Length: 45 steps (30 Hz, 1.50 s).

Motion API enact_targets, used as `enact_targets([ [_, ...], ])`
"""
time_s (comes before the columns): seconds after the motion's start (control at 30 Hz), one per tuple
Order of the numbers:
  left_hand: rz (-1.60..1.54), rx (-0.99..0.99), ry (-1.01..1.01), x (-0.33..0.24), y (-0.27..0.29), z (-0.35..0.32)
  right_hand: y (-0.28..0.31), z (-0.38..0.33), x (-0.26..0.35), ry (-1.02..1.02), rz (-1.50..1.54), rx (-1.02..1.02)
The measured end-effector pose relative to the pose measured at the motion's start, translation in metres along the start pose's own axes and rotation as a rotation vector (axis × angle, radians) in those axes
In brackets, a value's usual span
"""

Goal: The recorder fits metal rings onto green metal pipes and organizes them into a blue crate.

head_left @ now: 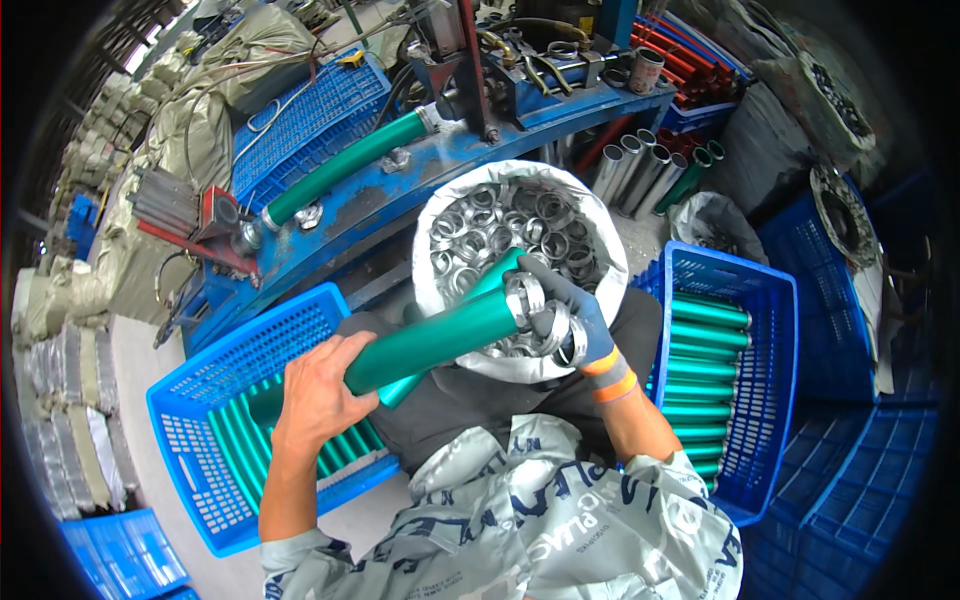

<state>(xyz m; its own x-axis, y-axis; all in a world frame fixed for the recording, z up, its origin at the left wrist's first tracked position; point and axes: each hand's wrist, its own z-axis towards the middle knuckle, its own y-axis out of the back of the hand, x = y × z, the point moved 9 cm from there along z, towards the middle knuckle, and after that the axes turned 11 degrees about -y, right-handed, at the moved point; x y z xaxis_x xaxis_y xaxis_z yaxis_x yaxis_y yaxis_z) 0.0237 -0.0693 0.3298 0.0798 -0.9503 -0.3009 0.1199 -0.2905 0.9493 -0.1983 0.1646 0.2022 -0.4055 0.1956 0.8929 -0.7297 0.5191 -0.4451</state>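
Note:
My bare left hand (325, 393) is wrapped round the near end of a green tube (435, 340), which slants up to the right over my lap. My right hand (575, 305), in a dark grey glove with an orange-striped cuff, is closed on several silver metal rings (565, 335). One of them sits at the tube's far end; whether it is around the tube or only against it I cannot tell. A second green tube (490, 277) lies beneath the first, partly hidden by it. Below both is a white sack (435, 215) full of similar rings.
A blue crate (180, 400) of green tubes stands at left, another blue crate (780, 370) of them at right. Ahead, a blue metal bench (370, 210) carries a green tube (350, 165) between two fixtures. Bare metal tubes (640, 170) stand beyond the sack.

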Motion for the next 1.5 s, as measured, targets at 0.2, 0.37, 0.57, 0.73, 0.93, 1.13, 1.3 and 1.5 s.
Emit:
enact_targets([
  [0.2, 0.005, 0.012, -0.004, 0.006, -0.003, -0.005, -0.019, 0.001, 0.011, -0.033, -0.192, 0.068],
  [0.37, -0.020, 0.002, -0.006, 0.014, -0.009, -0.007, -0.024, 0.000, 0.017, 0.095, -0.446, 0.131],
  [0.57, 0.002, -0.008, -0.030, 0.017, -0.019, 0.000, -0.019, 0.005, 0.015, 0.107, -0.450, 0.082],
  [0.73, -0.015, -0.054, 0.018, 0.009, -0.034, 0.001, -0.005, 0.016, 0.015, -0.011, -0.533, 0.124],
  [0.93, -0.274, -0.146, 0.124, 0.022, -0.045, -0.021, 0.056, 0.013, 0.003, 0.021, -0.378, -0.132],
  [1.13, -0.417, -0.111, 0.131, 0.014, -0.039, -0.018, 0.098, 0.003, -0.082, -0.112, 0.105, -0.228],
  [1.3, -1.022, -0.520, 0.159, 0.037, -0.023, -0.039, 0.069, 0.000, -0.111, -0.385, 0.277, -0.206],
  [1.5, -1.294, -0.901, 0.188, 0.051, 0.001, -0.056, 0.041, -0.002, -0.081, -0.247, 0.173, -0.057],
])
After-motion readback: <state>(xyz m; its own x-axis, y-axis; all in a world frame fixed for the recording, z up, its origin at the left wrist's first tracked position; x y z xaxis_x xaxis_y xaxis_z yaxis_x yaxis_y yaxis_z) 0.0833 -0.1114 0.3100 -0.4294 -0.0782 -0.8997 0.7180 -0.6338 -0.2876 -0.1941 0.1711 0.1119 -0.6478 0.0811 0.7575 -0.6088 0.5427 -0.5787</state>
